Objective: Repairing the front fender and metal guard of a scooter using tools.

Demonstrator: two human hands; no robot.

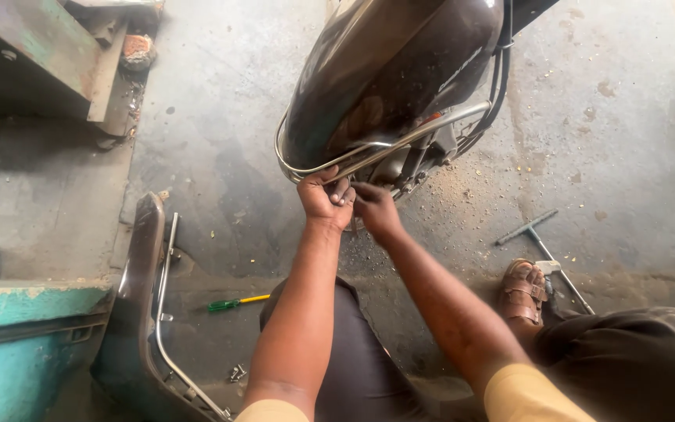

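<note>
Stained concrete floor (220, 117) runs under a dark scooter body (384, 78), and at its lower edge the left hand (325, 197) has its grip closed around the chrome guard rail (400, 141), while the right hand (374, 209), just beside it at 3 o'clock, pinches something too small to tell. Farther out, a green-handled screwdriver (237, 302) lies at 7 o'clock, a T-handle wrench (537, 238) at 3 o'clock by the sandalled foot (522, 291), and a detached panel (138, 312) stands at 8 o'clock.

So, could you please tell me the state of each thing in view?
Left hand: closed on the chrome guard rail.
Right hand: fingers under the scooter body.
Screwdriver: lying on the floor.
T-handle wrench: lying on the floor.
Detached panel: standing on edge.
</note>
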